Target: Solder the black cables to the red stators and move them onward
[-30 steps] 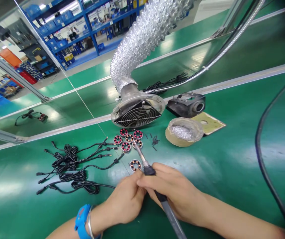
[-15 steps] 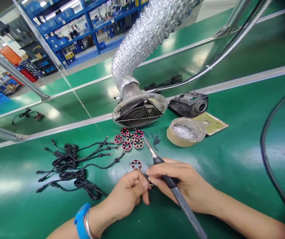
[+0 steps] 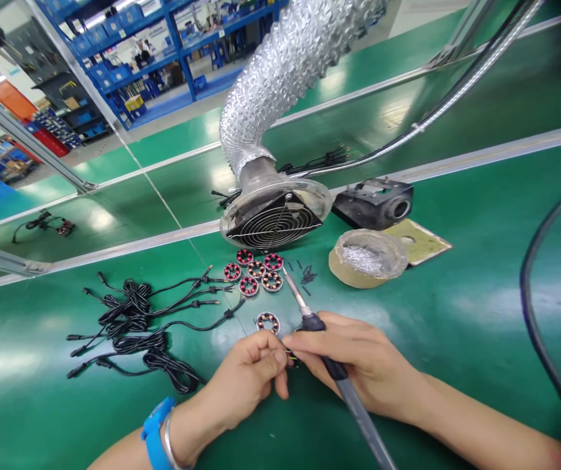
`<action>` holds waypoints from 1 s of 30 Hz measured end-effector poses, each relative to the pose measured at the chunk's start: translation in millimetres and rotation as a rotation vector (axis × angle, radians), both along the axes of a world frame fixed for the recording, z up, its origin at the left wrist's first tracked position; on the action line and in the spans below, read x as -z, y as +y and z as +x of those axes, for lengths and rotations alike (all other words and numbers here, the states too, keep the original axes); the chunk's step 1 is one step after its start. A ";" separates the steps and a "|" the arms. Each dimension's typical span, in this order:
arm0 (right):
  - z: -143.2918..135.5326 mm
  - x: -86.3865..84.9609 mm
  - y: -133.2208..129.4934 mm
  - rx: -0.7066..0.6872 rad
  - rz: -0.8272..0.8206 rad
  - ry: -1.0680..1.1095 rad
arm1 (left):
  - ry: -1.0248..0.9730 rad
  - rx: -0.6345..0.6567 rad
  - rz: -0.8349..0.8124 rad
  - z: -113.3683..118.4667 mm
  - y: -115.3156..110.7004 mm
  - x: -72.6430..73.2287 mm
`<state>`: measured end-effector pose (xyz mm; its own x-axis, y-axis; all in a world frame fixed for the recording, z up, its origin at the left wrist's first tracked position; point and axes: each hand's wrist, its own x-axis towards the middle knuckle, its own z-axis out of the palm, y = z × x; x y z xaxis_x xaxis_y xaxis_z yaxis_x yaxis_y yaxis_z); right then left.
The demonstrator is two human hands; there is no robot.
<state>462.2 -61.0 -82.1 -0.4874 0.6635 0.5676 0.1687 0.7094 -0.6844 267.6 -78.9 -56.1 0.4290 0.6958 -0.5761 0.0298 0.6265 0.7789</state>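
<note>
My right hand (image 3: pixel 366 359) holds a soldering iron (image 3: pixel 296 291) by its dark grip, with the tip pointing away toward a cluster of small wound motor stators (image 3: pixel 256 269). Its thumb and forefinger meet the fingertips of my left hand (image 3: pixel 251 365). Between them show thin wires (image 3: pixel 292 357), one of them yellow; my left hand is closed in a pinch on these. What they lead to is hidden by the fingers. One separate stator (image 3: pixel 267 322) with copper coils lies just beyond my left fingertips. Short black tubing pieces (image 3: pixel 308 274) lie right of the iron's tip.
Coiled black cables (image 3: pixel 136 307) with connectors lie on the left. A fume extractor hood (image 3: pixel 275 219) hangs over the stators from a silver duct (image 3: pixel 256 98). Right of it stand a round pot (image 3: pixel 366 261) and a black iron holder (image 3: pixel 378 203). A dark cable (image 3: pixel 530 287) hangs at the right.
Both hands stay together and have shifted slightly left and up, with the yellow wire still between the fingertips. The view has tilted slightly; the stators and cables lie as before.
</note>
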 end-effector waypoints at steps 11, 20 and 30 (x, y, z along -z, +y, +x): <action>3.7 -15.5 -2.0 0.232 0.028 -0.009 | 0.261 -0.066 0.160 0.9 12.1 2.4; 29.6 -23.5 -13.6 0.289 -0.196 0.038 | 0.342 -0.032 0.216 0.6 16.5 6.7; 20.4 -29.6 -13.0 0.294 -0.263 0.070 | 0.367 -0.016 0.261 1.6 17.1 6.0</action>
